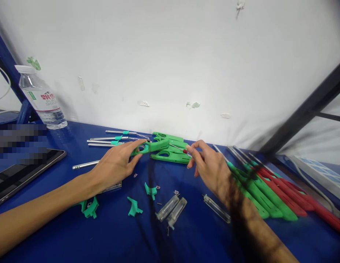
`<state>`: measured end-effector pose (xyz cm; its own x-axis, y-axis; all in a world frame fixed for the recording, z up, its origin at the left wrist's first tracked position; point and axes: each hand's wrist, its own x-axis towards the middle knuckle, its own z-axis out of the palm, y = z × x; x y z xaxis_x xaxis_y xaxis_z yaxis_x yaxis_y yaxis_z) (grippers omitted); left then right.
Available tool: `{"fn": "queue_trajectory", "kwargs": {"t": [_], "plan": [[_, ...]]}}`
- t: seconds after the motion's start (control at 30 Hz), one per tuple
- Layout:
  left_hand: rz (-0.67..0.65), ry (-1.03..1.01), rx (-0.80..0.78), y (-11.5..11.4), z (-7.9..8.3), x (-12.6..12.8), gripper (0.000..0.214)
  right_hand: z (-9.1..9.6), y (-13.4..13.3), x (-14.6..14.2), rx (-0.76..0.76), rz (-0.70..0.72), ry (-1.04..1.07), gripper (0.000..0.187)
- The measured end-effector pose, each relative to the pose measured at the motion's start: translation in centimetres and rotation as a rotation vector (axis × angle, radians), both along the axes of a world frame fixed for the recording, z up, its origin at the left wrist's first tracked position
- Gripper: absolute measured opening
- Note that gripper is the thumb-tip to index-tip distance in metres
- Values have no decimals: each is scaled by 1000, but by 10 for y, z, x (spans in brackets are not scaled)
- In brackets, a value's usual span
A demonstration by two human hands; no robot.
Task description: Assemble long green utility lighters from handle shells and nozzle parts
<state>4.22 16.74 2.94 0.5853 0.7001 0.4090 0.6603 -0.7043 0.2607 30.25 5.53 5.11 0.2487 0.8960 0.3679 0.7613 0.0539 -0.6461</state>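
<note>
My left hand (116, 164) grips one green plastic handle (155, 146) by its ring end, lifting it slightly over the blue table (186, 233). My right hand (210, 164) pinches a thin metal rod with a small red tip (184, 151), pointed toward that handle. Two more green handles (170, 156) lie just behind and under the rod. Both hands are closed on their parts.
Metal rods with teal collars (109, 140) lie at the back left. Small teal clips (135, 208), clear tubes (171, 210) and tiny screws sit near me. A row of green and red handles (271, 193) lies right. A water bottle (41, 98) and tablet (24, 170) stand left.
</note>
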Motion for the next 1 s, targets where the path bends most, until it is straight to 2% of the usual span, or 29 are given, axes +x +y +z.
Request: {"fn": "queue_trajectory", "kwargs": {"t": [0.17, 0.4, 0.67, 0.83, 1.0], "plan": [[-2, -4, -1, 0, 0, 0, 50, 3, 0, -4, 73, 18, -13, 33], [19, 2, -31, -1, 2, 1, 51, 6, -4, -10, 103, 31, -36, 10], [44, 0, -94, -3, 6, 2, 52, 4, -3, -7, 51, 32, -81, 9], [50, -10, -90, -2, 5, 2, 54, 2, -3, -9, -37, 86, -37, 10], [55, 0, -87, 1, 3, 2, 55, -1, -2, -9, -69, 20, -15, 18]]}}
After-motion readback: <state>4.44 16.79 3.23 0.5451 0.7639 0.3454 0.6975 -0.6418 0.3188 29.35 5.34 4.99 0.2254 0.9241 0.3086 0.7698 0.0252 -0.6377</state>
